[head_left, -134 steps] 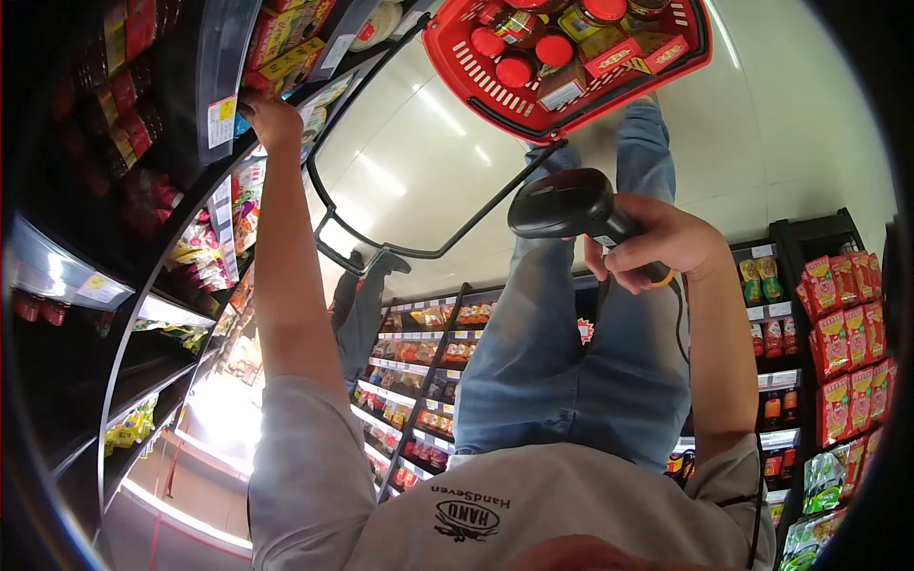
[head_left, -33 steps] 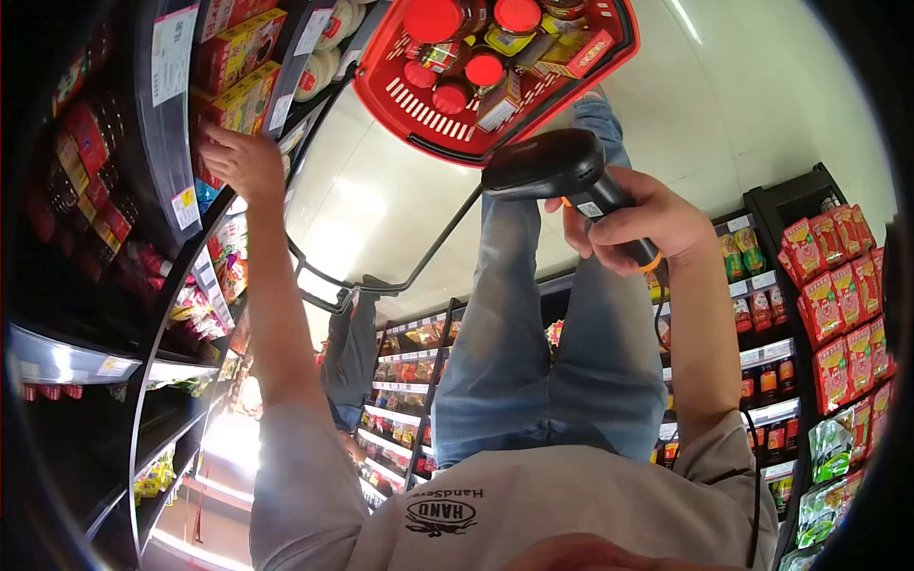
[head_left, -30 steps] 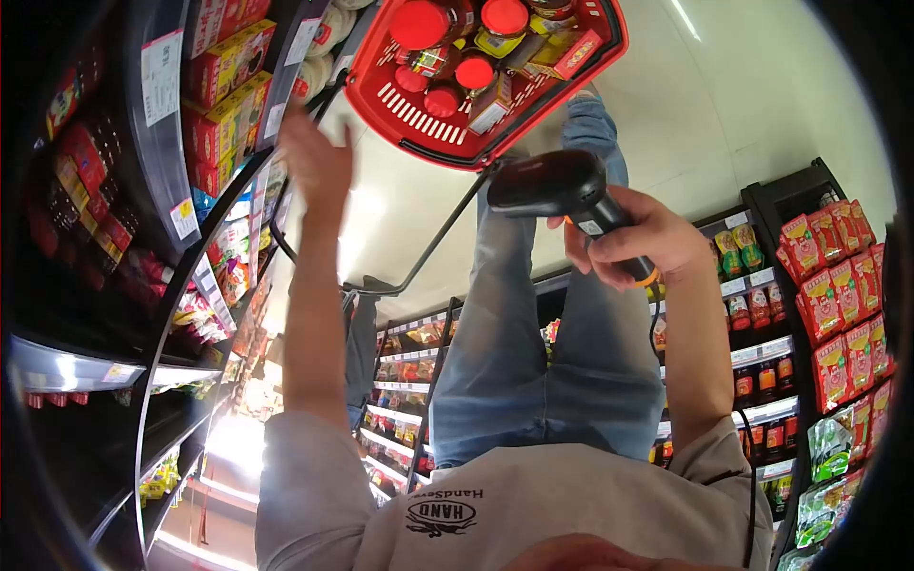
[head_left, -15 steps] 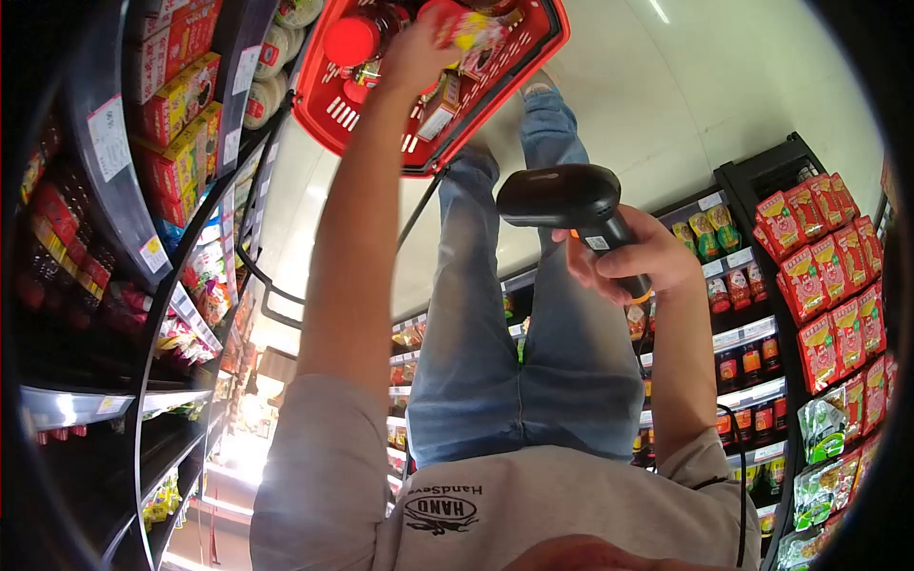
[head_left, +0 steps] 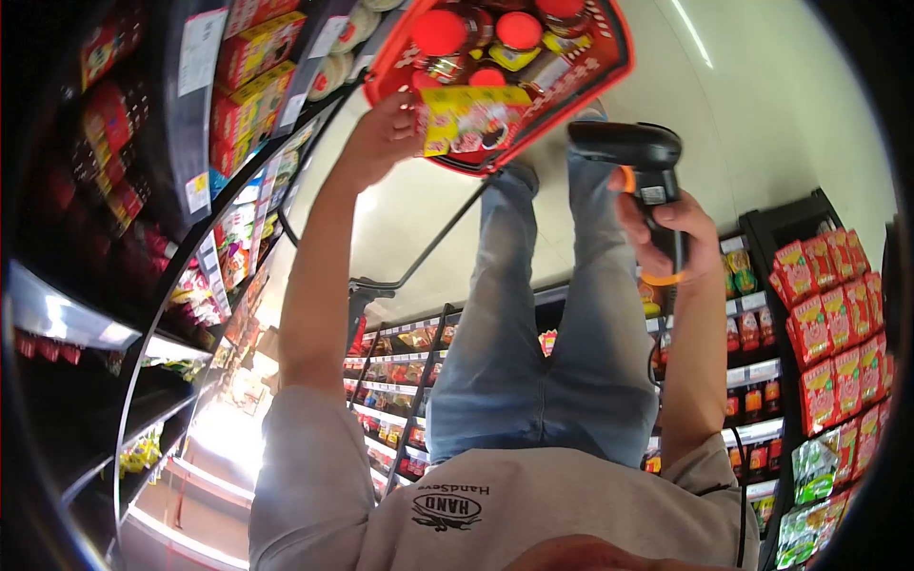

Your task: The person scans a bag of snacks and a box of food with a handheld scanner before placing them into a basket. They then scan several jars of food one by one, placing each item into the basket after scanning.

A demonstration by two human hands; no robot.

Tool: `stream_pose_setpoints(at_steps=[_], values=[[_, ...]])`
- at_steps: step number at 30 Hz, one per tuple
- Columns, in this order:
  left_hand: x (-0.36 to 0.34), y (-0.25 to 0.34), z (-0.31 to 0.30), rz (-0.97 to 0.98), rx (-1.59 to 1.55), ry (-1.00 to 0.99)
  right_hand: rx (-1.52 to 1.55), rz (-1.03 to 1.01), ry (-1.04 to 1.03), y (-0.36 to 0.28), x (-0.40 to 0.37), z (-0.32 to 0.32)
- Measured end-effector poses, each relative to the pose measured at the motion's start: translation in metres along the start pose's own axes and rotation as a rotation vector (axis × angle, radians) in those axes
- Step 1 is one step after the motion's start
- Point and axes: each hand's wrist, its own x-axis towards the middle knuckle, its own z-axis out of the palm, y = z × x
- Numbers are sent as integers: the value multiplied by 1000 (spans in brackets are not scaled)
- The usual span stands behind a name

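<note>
My left hand (head_left: 381,138) grips a yellow packet (head_left: 471,119) by its edge and holds it in front of the near rim of the red shopping basket (head_left: 617,67). The basket holds several jars with red lids (head_left: 440,30) and small boxes. My right hand (head_left: 666,228) is closed around the handle of a black barcode scanner (head_left: 633,152), whose head is level with the packet and a short way to its right. A cable hangs from the scanner's handle.
A curved shelf unit on the left carries yellow and red boxes (head_left: 248,100) and price tags. Another rack on the right holds red packets (head_left: 838,314) and bottles. A black bar of the basket's frame (head_left: 419,262) crosses the pale floor between my arms.
My left hand left the shelf, reached into the basket and came back out holding the yellow packet. My right hand raised the scanner up and to the right.
</note>
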Motion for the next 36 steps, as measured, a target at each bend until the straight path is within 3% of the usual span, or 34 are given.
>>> stream_pose_setpoints(at_steps=[2,3,7,9,12,13,16,20,22,25,30,33,34,36], values=[[-18,8,3,145,458,-56,32,1,-50,-2,8,-1],[-34,30,15,129,695,-2,28,10,-44,-1,12,-1],[-64,68,36,281,636,-83,-86,92,39,3,29,10],[-73,79,32,565,899,-108,-124,107,28,11,38,15],[-84,90,16,499,712,4,-160,120,16,17,45,24],[-84,97,10,558,794,118,-146,106,9,19,45,25],[-78,107,-9,459,1010,546,-123,83,0,20,46,23],[-39,99,-71,603,1260,748,-140,76,31,20,41,17],[-24,95,-101,618,1593,927,-128,76,26,22,39,13],[-6,87,-120,470,1690,1062,-107,74,28,27,34,5],[8,67,-140,570,1863,1010,-87,98,20,32,27,-5],[15,55,-136,204,2041,1232,-78,86,21,33,23,-12],[16,57,-119,204,2040,1221,-80,77,25,33,20,-14],[13,55,-74,388,1904,1179,-59,80,24,30,16,-17]])
